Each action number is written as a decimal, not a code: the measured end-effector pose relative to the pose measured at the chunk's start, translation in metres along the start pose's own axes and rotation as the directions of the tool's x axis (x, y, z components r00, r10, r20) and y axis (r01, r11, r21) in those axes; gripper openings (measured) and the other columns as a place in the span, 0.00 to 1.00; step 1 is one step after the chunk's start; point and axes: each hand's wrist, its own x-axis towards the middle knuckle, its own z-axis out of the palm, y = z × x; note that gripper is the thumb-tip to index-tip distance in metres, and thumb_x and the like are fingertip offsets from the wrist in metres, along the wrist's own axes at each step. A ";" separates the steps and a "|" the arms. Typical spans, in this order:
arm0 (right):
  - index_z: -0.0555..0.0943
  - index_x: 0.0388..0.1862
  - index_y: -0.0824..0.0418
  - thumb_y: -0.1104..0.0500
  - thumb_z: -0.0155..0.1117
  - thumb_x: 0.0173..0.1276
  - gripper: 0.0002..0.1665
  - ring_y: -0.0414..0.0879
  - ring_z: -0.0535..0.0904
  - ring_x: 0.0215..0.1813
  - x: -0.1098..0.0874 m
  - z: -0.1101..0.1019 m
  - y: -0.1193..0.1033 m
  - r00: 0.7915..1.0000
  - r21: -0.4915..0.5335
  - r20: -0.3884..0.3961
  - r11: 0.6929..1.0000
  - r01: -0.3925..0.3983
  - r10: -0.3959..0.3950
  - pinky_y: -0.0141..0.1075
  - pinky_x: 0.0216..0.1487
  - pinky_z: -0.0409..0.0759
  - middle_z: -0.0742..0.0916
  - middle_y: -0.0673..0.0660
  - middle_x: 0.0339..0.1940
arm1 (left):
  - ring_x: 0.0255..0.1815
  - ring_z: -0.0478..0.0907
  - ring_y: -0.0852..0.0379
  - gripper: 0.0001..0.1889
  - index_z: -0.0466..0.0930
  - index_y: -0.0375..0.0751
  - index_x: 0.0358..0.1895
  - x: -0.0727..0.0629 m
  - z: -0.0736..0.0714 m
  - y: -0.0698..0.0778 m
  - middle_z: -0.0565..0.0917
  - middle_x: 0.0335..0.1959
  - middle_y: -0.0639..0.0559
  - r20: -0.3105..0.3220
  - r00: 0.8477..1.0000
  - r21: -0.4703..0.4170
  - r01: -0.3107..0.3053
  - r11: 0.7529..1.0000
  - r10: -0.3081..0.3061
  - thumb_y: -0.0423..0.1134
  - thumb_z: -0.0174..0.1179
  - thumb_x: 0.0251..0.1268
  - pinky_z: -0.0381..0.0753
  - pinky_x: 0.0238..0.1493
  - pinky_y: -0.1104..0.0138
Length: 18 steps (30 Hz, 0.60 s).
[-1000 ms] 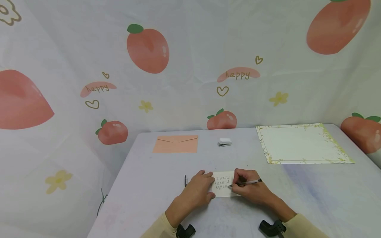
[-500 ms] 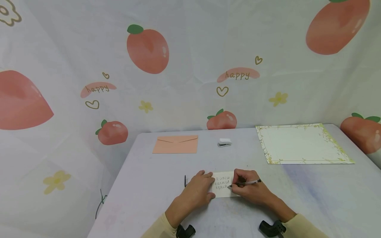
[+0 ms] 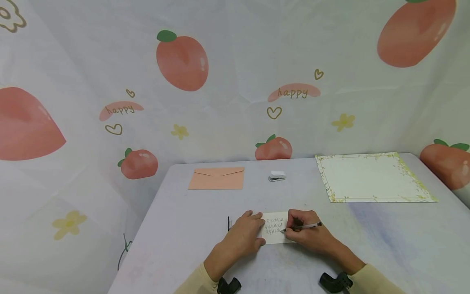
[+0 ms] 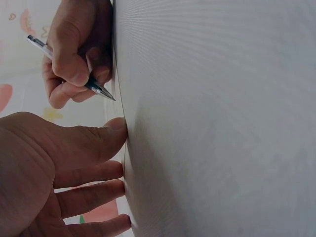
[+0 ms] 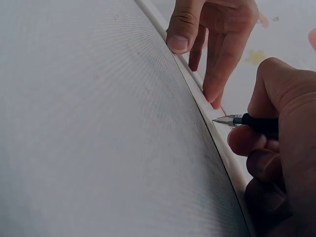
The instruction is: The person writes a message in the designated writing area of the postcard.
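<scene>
A small cream card (image 3: pixel 273 237) lies on the table in the head view, with several lines of handwriting on it. My right hand (image 3: pixel 310 230) pinches a pen (image 3: pixel 308 225) with a dark grip, its tip at the end of the lowest line. In the right wrist view the pen tip (image 5: pixel 223 120) is at the card's surface or just above it; I cannot tell which. The left hand (image 3: pixel 242 232) rests on the card's left edge, fingers extended. Seen from the left wrist, its thumb (image 4: pixel 94 143) and fingertips press down there. A black pen cap (image 3: pixel 228 223) is partly hidden behind this hand.
An orange envelope (image 3: pixel 216 179) lies at the back left of the table (image 3: pixel 176 245). Near it, to the right, is a small white stapler (image 3: pixel 277 176). A large sheet with a floral border (image 3: pixel 376 179) lies at the back right. A printed cloth (image 3: pixel 235 81) hangs behind.
My right hand and the pen have shifted very slightly left. Another small bit of writing seems to have appeared at the end of the lowest line. The left hand has stayed in place.
</scene>
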 end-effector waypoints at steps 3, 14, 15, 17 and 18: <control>0.79 0.28 0.50 0.75 0.73 0.55 0.20 0.33 0.79 0.30 0.000 0.000 0.000 1.000 -0.005 -0.005 1.000 -0.012 0.012 0.28 0.26 0.75 0.86 0.42 0.28 | 0.75 0.80 0.38 0.28 0.87 0.38 0.67 0.000 0.000 0.000 0.84 0.73 0.44 -0.005 1.000 -0.003 -0.004 1.000 0.004 0.44 0.80 0.66 0.80 0.77 0.53; 0.80 0.29 0.50 0.74 0.73 0.57 0.18 0.34 0.78 0.30 0.000 0.000 -0.001 0.999 -0.004 0.004 0.999 -0.032 0.032 0.28 0.26 0.74 0.85 0.42 0.27 | 0.76 0.80 0.38 0.28 0.87 0.38 0.66 0.000 0.002 0.000 0.84 0.73 0.45 -0.004 1.000 -0.001 -0.003 1.000 0.003 0.45 0.79 0.66 0.80 0.77 0.53; 0.80 0.29 0.50 0.74 0.73 0.57 0.18 0.34 0.78 0.30 0.000 0.000 -0.001 0.999 -0.007 0.004 0.999 -0.032 0.032 0.28 0.26 0.74 0.86 0.42 0.28 | 0.76 0.80 0.38 0.28 0.87 0.38 0.67 0.000 0.002 0.000 0.84 0.73 0.45 -0.003 1.000 -0.003 -0.001 1.000 0.001 0.45 0.79 0.67 0.80 0.77 0.53; 0.80 0.29 0.51 0.74 0.72 0.57 0.18 0.34 0.79 0.31 0.001 0.000 -0.001 0.999 0.002 -0.004 0.999 -0.035 0.035 0.28 0.27 0.75 0.87 0.44 0.28 | 0.76 0.80 0.38 0.28 0.87 0.38 0.66 0.000 0.001 0.000 0.84 0.73 0.44 -0.005 1.000 -0.001 -0.004 1.000 0.004 0.45 0.79 0.66 0.80 0.77 0.53; 0.80 0.29 0.51 0.74 0.72 0.57 0.18 0.34 0.80 0.31 0.001 -0.001 -0.001 0.999 0.007 -0.010 0.999 -0.039 0.039 0.28 0.27 0.76 0.87 0.45 0.29 | 0.75 0.80 0.38 0.28 0.87 0.38 0.66 0.000 0.001 0.000 0.84 0.73 0.44 -0.005 1.000 0.001 -0.004 1.000 0.004 0.44 0.79 0.66 0.80 0.77 0.53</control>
